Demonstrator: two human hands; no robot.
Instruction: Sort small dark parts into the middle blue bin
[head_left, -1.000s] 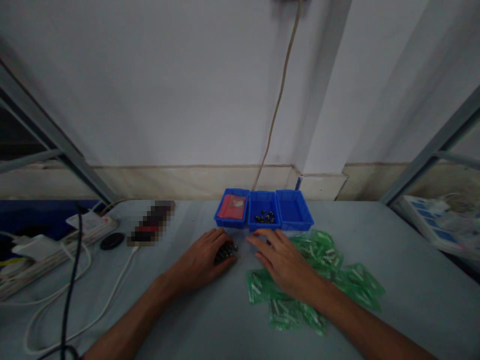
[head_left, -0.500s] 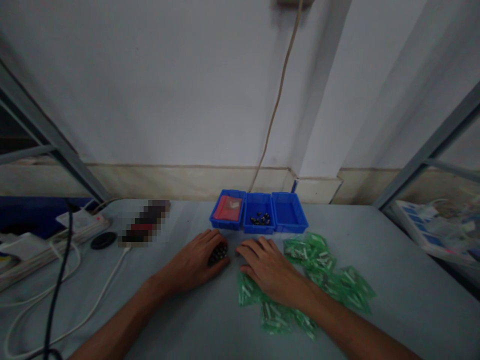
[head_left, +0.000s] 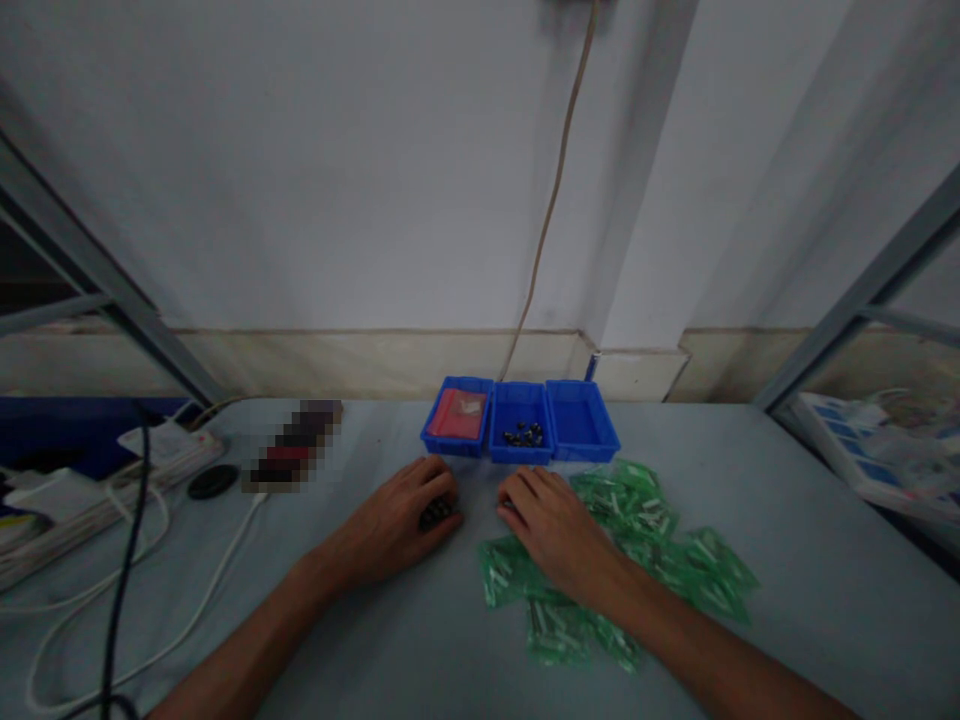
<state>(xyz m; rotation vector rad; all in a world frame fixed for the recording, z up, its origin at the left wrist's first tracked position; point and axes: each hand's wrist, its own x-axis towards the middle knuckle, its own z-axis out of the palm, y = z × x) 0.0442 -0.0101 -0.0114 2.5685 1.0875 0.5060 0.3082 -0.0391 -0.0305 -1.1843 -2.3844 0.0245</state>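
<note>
My left hand (head_left: 405, 515) rests on the table, curled around a cluster of small dark shiny metal parts (head_left: 436, 513). Across a short gap, my right hand (head_left: 547, 515) has its fingers bent and drawn together; a tiny bit of something dark shows at the fingertips, too small to name. Under and beside that hand lie several green plastic bags (head_left: 559, 630) with small silvery parts inside. Just beyond the hands, the middle blue bin (head_left: 519, 398) holds several of the dark shiny parts (head_left: 523, 435).
The left blue bin (head_left: 431, 440) contains a pink packet (head_left: 456, 415); the right blue bin (head_left: 581, 415) adjoins the middle one. At left are a black round disc (head_left: 213, 482), white cables (head_left: 217, 580) and a power strip (head_left: 176, 458). A white wall and metal frame posts (head_left: 847, 300) bound the table.
My right hand has moved slightly right, away from my left hand, and its fingers have drawn in. My left hand stays curled around the metal parts. The view has shifted slightly.
</note>
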